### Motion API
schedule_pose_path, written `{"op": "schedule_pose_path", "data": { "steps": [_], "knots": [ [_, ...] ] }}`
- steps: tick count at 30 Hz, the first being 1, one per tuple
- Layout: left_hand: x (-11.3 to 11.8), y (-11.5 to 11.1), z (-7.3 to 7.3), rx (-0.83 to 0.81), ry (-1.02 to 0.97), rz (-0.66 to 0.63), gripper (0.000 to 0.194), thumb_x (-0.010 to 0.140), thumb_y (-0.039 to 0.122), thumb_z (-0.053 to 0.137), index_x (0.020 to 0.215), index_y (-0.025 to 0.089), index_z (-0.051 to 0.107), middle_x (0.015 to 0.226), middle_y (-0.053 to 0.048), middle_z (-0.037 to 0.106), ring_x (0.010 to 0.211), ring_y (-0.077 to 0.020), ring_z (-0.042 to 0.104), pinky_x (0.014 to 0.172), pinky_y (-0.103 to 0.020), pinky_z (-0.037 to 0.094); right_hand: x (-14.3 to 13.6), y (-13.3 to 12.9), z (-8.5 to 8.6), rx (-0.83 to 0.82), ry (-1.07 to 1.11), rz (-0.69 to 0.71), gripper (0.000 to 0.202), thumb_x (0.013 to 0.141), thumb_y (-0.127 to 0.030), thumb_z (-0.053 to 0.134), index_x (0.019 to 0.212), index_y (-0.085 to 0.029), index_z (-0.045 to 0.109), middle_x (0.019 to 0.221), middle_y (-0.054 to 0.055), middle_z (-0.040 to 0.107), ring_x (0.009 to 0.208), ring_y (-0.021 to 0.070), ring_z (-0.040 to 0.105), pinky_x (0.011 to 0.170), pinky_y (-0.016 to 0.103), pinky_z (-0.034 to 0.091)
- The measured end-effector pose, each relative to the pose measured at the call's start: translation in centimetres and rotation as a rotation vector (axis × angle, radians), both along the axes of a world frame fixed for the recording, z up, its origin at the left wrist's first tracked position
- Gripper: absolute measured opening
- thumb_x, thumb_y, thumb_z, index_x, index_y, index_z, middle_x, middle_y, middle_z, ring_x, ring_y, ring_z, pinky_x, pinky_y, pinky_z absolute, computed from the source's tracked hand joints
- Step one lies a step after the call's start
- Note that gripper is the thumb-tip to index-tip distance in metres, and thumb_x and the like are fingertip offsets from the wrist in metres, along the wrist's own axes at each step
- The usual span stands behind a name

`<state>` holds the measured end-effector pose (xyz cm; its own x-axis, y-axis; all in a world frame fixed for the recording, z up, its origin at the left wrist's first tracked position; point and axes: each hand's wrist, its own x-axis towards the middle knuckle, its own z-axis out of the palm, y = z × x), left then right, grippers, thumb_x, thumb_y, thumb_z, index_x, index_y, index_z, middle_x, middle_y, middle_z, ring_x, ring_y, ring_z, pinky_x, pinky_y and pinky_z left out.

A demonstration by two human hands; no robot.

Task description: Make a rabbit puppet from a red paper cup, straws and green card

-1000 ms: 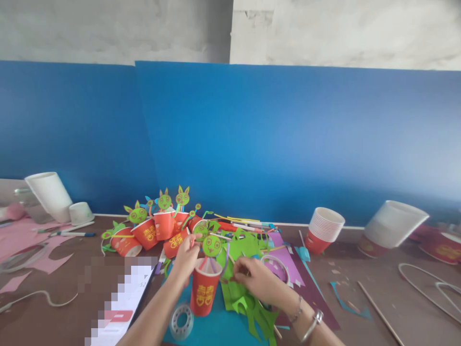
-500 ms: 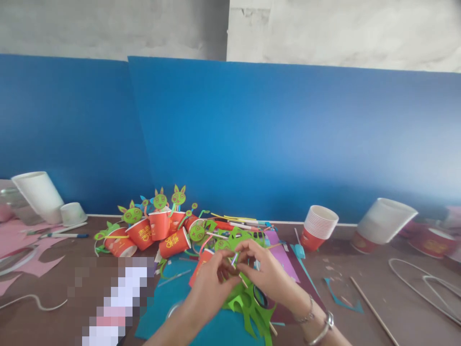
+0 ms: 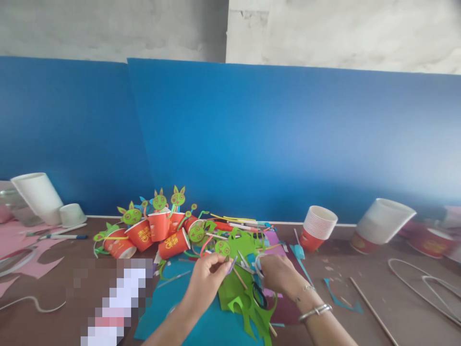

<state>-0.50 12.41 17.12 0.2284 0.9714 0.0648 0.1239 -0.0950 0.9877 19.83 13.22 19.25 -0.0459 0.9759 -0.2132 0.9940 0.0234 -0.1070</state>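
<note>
My left hand (image 3: 209, 278) is closed in a pinch, with a small purple strip (image 3: 232, 265) between thumb and fingers. To its right, my right hand (image 3: 279, 273) reaches down with fingers curled against a roll of clear tape (image 3: 258, 265); its fingertips are partly hidden. Between the hands lie scissors with black handles (image 3: 260, 296), blades spread over green paper scraps (image 3: 234, 290). A thin wooden stick (image 3: 240, 278) rests beside the blades. Just beyond my left hand sits a green paper animal face (image 3: 222, 247).
Red paper cups (image 3: 174, 244) with green animal faces crowd the back left. A stack of cups (image 3: 319, 228) stands at the back right. Blue paper (image 3: 201, 319) and purple paper (image 3: 274, 240) lie underneath. Pink scraps (image 3: 43, 257) are at left, a long stick (image 3: 372, 307) at right.
My hands were together around the small purple strip. The right hand has let go and moved right and down to the tape roll; the left keeps the strip.
</note>
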Motion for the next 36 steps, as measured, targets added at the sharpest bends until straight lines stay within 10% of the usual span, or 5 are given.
{"op": "schedule_pose_path", "data": {
  "steps": [7, 19, 36],
  "knots": [
    [0.3, -0.4, 0.1, 0.036, 0.022, 0.02, 0.027, 0.079, 0.04, 0.058, 0.083, 0.017, 0.073, 0.079, -0.007, 0.07, 0.073, -0.0206, 0.062, 0.059, -0.025, 0.047, -0.9, -0.8, 1.3, 0.197, 0.189, 0.157, 0.019, 0.09, -0.014, 0.039, 0.086, -0.019, 0.057, 0.075, 0.005, 0.069, 0.07, 0.019, 0.064, 0.063, 0.027, 0.039],
    [0.3, -0.8, 0.0, 0.264, 0.109, -0.032, 0.038, 0.084, 0.02, 0.052, 0.12, 0.025, 0.066, 0.116, -0.007, 0.07, 0.104, -0.0231, 0.064, 0.093, -0.034, 0.048, -3.1, -2.3, 1.2, 0.328, 0.609, 0.269, 0.012, 0.092, -0.02, 0.036, 0.082, -0.024, 0.041, 0.066, -0.002, 0.052, 0.059, 0.0174, 0.053, 0.055, 0.028, 0.034],
    [0.8, -0.9, 0.8, 0.029, -0.09, 0.086, 0.016, 0.075, 0.035, 0.061, 0.077, 0.019, 0.064, 0.075, -0.003, 0.067, 0.07, -0.0183, 0.062, 0.064, -0.027, 0.048, -4.4, -3.1, 2.3, 0.348, 0.544, 0.236, 0.015, 0.09, -0.021, 0.042, 0.088, -0.021, 0.057, 0.062, -0.002, 0.061, 0.057, 0.0164, 0.055, 0.063, 0.03, 0.036]
  ]
}}
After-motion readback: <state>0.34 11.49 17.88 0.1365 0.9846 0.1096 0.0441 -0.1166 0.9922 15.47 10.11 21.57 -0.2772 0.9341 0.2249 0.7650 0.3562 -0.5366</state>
